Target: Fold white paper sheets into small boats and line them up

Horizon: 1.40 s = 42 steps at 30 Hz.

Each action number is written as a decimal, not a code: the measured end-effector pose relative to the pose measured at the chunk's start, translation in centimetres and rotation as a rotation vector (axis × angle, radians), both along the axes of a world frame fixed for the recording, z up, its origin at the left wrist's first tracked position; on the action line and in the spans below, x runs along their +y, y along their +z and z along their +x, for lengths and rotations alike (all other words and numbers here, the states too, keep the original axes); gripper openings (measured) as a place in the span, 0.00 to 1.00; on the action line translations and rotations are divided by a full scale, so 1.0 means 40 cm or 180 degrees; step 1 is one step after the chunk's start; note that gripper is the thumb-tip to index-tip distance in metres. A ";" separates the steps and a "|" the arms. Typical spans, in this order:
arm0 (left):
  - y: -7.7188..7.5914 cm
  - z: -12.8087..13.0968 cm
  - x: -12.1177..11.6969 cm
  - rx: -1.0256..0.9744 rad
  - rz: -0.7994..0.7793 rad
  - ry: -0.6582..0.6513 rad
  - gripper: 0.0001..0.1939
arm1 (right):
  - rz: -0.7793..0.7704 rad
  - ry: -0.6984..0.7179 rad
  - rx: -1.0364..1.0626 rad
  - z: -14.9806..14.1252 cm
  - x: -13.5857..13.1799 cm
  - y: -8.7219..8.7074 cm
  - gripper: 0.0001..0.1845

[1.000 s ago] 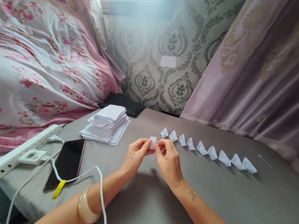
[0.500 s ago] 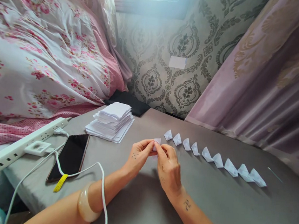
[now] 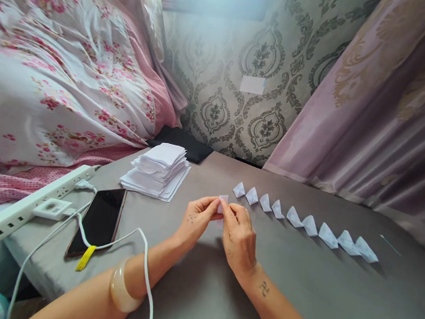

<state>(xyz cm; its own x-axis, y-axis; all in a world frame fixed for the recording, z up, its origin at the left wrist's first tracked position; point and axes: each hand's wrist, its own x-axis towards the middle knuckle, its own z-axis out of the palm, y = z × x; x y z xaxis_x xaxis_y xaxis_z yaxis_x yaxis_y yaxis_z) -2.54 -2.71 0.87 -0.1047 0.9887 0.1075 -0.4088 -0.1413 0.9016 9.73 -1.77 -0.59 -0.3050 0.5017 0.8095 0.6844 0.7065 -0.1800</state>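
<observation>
Between my fingertips is a small folded piece of white paper (image 3: 223, 198), held above the grey tabletop. My left hand (image 3: 198, 221) pinches its left side with thumb and finger. From the right, my right hand (image 3: 240, 235) closes on the same paper, its thumb and forefinger near the top edge. Most of the paper's lower part is hidden by the fingers. To the right, a row of several folded paper boats (image 3: 294, 217) runs diagonally across the table. Beyond my left hand stands a stack of white paper sheets (image 3: 158, 172).
A smartphone (image 3: 100, 221) lies at the left beside a white power strip (image 3: 27, 204). A white charging cable (image 3: 146, 258) crosses over my left forearm. A black cloth (image 3: 184, 144) lies at the back, and a thin stick (image 3: 390, 245) at the right.
Both hands keep their pinch on the folded paper, with only a slight shift of the fingers. The whole view has moved up a little; the boats and stack stay put.
</observation>
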 end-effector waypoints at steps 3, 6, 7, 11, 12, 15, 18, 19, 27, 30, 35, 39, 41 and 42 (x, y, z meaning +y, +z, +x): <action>0.001 -0.001 -0.001 0.0005 0.0027 -0.0020 0.16 | -0.0170 0.0021 0.0172 -0.007 -0.003 0.009 0.21; 0.005 0.000 -0.004 0.0018 0.0043 -0.0036 0.15 | -0.0415 0.0076 0.0465 -0.014 -0.003 0.021 0.16; 0.007 0.000 -0.005 0.0030 0.0057 -0.0045 0.15 | -0.0503 0.0101 0.0578 -0.015 -0.003 0.026 0.14; 0.009 0.002 -0.006 0.0174 0.0213 -0.0081 0.15 | -0.0845 0.0277 0.0962 -0.013 0.004 0.042 0.08; 0.007 0.002 -0.005 0.0242 0.0271 -0.0081 0.16 | -0.0908 0.0325 0.1008 -0.011 0.006 0.045 0.08; -0.001 0.001 -0.003 0.0455 0.0418 -0.0088 0.16 | -0.1037 0.0415 0.1046 -0.005 0.011 0.053 0.09; -0.007 0.001 -0.001 0.0503 0.0508 -0.0088 0.15 | -0.1181 0.0505 0.1122 0.000 0.012 0.062 0.08; -0.008 0.002 -0.001 0.0488 0.0521 -0.0091 0.15 | -0.1248 0.0539 0.1161 0.001 0.012 0.065 0.08; -0.012 0.000 -0.001 0.0474 0.0552 -0.0105 0.14 | -0.1982 0.0684 0.1426 0.007 0.020 0.074 0.09; -0.011 0.001 -0.001 0.0490 0.0494 -0.0070 0.14 | -0.1991 0.0699 0.1442 0.009 0.024 0.071 0.10; 0.006 0.000 -0.007 0.0516 0.0352 -0.0079 0.15 | -0.1910 0.0640 0.1443 0.010 0.025 0.067 0.10; 0.016 -0.007 -0.009 0.0780 0.0250 0.0030 0.14 | -0.1859 0.0598 0.1378 0.006 0.017 0.067 0.11; 0.019 -0.011 -0.009 0.0936 0.0307 0.0206 0.12 | -0.1839 0.0595 0.1348 0.003 0.013 0.068 0.11; 0.020 -0.013 -0.009 0.0961 0.0331 0.0274 0.11 | -0.1847 0.0595 0.1346 0.002 0.011 0.068 0.12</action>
<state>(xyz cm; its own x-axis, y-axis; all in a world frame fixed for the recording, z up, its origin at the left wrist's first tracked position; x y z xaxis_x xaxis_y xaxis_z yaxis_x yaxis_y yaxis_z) -3.05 -3.06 1.67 -0.1354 0.9597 0.2464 -0.1078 -0.2615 0.9592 9.79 -1.33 2.13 -0.1483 0.8548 0.4973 0.3514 0.5156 -0.7815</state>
